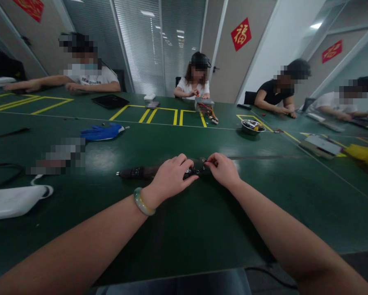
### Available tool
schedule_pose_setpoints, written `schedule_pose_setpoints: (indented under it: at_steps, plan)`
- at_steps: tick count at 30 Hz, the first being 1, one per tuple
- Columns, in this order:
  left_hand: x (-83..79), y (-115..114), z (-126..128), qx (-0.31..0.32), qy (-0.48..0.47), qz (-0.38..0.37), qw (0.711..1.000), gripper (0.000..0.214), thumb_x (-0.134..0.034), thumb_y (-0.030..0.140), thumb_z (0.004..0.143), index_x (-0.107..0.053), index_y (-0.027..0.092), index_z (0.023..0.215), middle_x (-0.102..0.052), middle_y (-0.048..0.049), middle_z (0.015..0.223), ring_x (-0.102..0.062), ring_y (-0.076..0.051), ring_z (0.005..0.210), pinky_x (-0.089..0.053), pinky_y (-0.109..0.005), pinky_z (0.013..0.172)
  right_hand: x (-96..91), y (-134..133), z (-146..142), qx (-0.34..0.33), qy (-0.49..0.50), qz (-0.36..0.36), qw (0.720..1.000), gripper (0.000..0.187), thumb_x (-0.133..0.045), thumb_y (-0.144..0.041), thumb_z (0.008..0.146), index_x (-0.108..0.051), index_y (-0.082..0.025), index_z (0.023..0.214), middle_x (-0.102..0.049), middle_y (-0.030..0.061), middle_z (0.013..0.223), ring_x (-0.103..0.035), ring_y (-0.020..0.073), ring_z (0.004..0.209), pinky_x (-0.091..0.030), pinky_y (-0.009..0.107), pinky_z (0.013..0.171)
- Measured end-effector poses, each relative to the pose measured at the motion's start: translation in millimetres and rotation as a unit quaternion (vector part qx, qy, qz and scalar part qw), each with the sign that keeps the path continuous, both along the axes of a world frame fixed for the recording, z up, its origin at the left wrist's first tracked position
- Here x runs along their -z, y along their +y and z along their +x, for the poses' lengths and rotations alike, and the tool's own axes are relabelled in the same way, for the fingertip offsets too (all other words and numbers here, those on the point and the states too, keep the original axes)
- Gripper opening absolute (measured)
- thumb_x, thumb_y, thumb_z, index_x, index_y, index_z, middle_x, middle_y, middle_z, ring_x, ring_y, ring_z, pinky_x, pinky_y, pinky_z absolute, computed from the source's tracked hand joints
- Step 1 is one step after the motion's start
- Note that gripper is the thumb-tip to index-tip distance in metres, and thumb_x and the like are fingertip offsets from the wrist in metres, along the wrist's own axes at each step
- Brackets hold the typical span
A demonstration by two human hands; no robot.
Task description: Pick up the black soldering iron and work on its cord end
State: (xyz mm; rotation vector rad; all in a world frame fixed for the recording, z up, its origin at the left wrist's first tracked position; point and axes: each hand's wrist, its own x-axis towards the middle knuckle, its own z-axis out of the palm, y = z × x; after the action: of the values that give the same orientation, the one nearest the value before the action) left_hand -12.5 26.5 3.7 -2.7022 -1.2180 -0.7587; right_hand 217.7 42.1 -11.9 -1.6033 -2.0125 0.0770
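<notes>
A long black electric screwdriver point(145, 172) lies across the green table in front of me, its metal tip pointing left. My left hand point(173, 174), with a green and yellow bangle at the wrist, is wrapped over the middle of its body. At the tool's right end, my right hand point(222, 168) pinches with thumb and index finger. What sits between those fingertips is too small and dark to make out. A dark strip, perhaps a cable, runs along the table to the right of that hand.
On the left lie a blue glove point(102, 132) and a white device point(14, 201) with a strap. A metal bowl point(253, 128) of small parts stands right of centre. Across the table, a co-worker handles a box with wires point(204, 104). Yellow cloth point(364, 157) lies far right.
</notes>
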Motion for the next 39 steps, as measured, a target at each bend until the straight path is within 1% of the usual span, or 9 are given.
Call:
schedule_pose_setpoints:
  at_steps: [3,7,11,14,20,24,28,32,39]
  plan:
    - [2.4,-1,1,0.003,0.004,0.007,1.0,0.036,-0.06,0.04,0.09,-0.055,0.021,0.12,-0.056,-0.008,0.111,-0.056,-0.024,0.098,-0.048,-0.04,0.084,-2.5,-6,-2,0.002,0.001,-0.001,1.0,0.006,-0.063,-0.028,0.088,-0.062,-0.022,0.089,-0.063,0.0001,0.088,-0.056,0.0143,0.078,-0.039,0.026,0.067]
    - [5.1,-4,3,0.03,0.022,-0.005,0.999,0.028,-0.062,0.035,0.089,-0.056,0.019,0.111,-0.058,-0.0066,0.107,-0.057,-0.024,0.099,-0.047,-0.041,0.087,-7.7,-16,-5,0.007,-0.013,-0.033,0.999,0.006,-0.064,-0.029,0.087,-0.063,-0.023,0.088,-0.064,-0.0004,0.088,-0.057,0.0143,0.077,-0.037,0.026,0.064]
    - [5.7,-5,6,0.029,0.054,-0.008,0.998,0.025,-0.065,0.031,0.087,-0.056,0.019,0.105,-0.056,-0.006,0.106,-0.059,-0.022,0.091,-0.048,-0.036,0.078,-12.1,-25,-9,-0.007,-0.039,-0.051,0.998,0.004,-0.065,-0.028,0.087,-0.064,-0.024,0.087,-0.064,-0.001,0.088,-0.056,0.0142,0.075,-0.035,0.026,0.062]
    - [4.8,-1,5,0.013,0.07,-0.003,0.997,0.024,-0.063,0.032,0.088,-0.056,0.019,0.108,-0.054,-0.0062,0.106,-0.059,-0.021,0.086,-0.048,-0.035,0.071,-11.5,-28,-13,-0.031,-0.061,-0.056,0.996,0.006,-0.067,-0.027,0.085,-0.063,-0.023,0.084,-0.064,-0.0013,0.087,-0.056,0.0144,0.076,-0.034,0.026,0.062]
    - [4.5,3,4,0.016,0.084,0.016,0.996,0.024,-0.057,0.031,0.091,-0.059,0.022,0.113,-0.052,-0.0074,0.108,-0.059,-0.021,0.087,-0.047,-0.034,0.072,-8.2,-27,-16,-0.036,-0.084,-0.048,0.995,0.008,-0.067,-0.026,0.086,-0.061,-0.022,0.082,-0.063,0.0001,0.087,-0.056,0.0146,0.077,-0.035,0.027,0.063]
    - [7.1,2,4,0.017,0.07,0.014,0.997,0.027,-0.056,0.031,0.092,-0.057,0.021,0.117,-0.054,-0.0078,0.11,-0.058,-0.022,0.093,-0.048,-0.036,0.077,-6.2,-24,-14,-0.046,-0.093,-0.041,0.994,0.007,-0.066,-0.026,0.086,-0.061,-0.021,0.083,-0.062,0.0001,0.087,-0.055,0.0142,0.075,-0.035,0.026,0.063]
    - [8.5,3,3,0.023,0.056,0.014,0.998,0.025,-0.054,0.031,0.093,-0.058,0.02,0.114,-0.055,-0.0086,0.111,-0.058,-0.023,0.097,-0.047,-0.038,0.082,-3.4,-21,-14,-0.046,-0.09,-0.049,0.994,0.008,-0.067,-0.026,0.085,-0.061,-0.021,0.082,-0.062,0.0001,0.085,-0.056,0.0139,0.074,-0.037,0.026,0.063]
    - [7.8,4,3,0.034,0.042,0.003,0.999,0.022,-0.053,0.03,0.093,-0.06,0.021,0.111,-0.057,-0.0078,0.11,-0.059,-0.022,0.097,-0.048,-0.037,0.083,-2.3,-19,-14,-0.049,-0.074,-0.061,0.994,0.008,-0.067,-0.028,0.086,-0.063,-0.021,0.083,-0.062,0.0005,0.085,-0.056,0.0136,0.075,-0.038,0.026,0.063]
    - [6.7,4,2,0.044,0.021,-0.005,0.999,0.022,-0.058,0.027,0.09,-0.061,0.022,0.112,-0.059,-0.0059,0.111,-0.06,-0.022,0.098,-0.049,-0.037,0.082,-1.4,-21,-13,-0.073,-0.023,-0.037,0.996,0.007,-0.067,-0.027,0.087,-0.065,-0.02,0.085,-0.062,0.0001,0.085,-0.056,0.013,0.076,-0.039,0.024,0.066]
